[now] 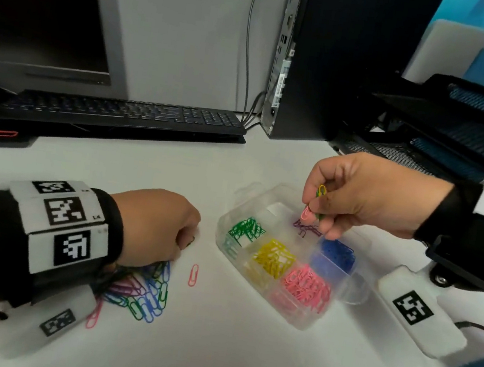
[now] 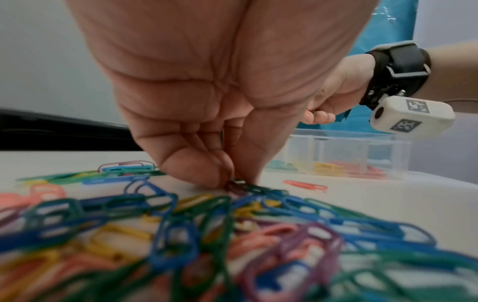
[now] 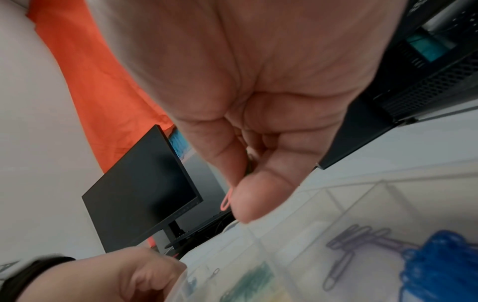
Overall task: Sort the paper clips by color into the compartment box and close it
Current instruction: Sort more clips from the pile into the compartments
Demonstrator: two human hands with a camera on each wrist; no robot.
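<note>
A clear compartment box [image 1: 302,319] lies open on the white desk, holding green [image 1: 246,229], yellow [image 1: 275,257], pink [image 1: 308,287], blue [image 1: 337,252] and purple clips [image 1: 306,227] in separate cells. My right hand [image 1: 317,208] hovers over the purple cell and pinches a few clips: a pink one [image 3: 225,202], a yellow one and a green one. My left hand [image 1: 186,239] rests on the desk at the top of a mixed pile of loose clips [image 1: 143,291], fingers curled, pinching a clip [image 2: 236,183] at the pile's edge.
One pink clip [image 1: 193,275] lies alone between the pile and the box. A black keyboard [image 1: 125,112] and monitor stand behind, a computer tower [image 1: 340,63] at centre back, black mesh trays [image 1: 462,128] at the right.
</note>
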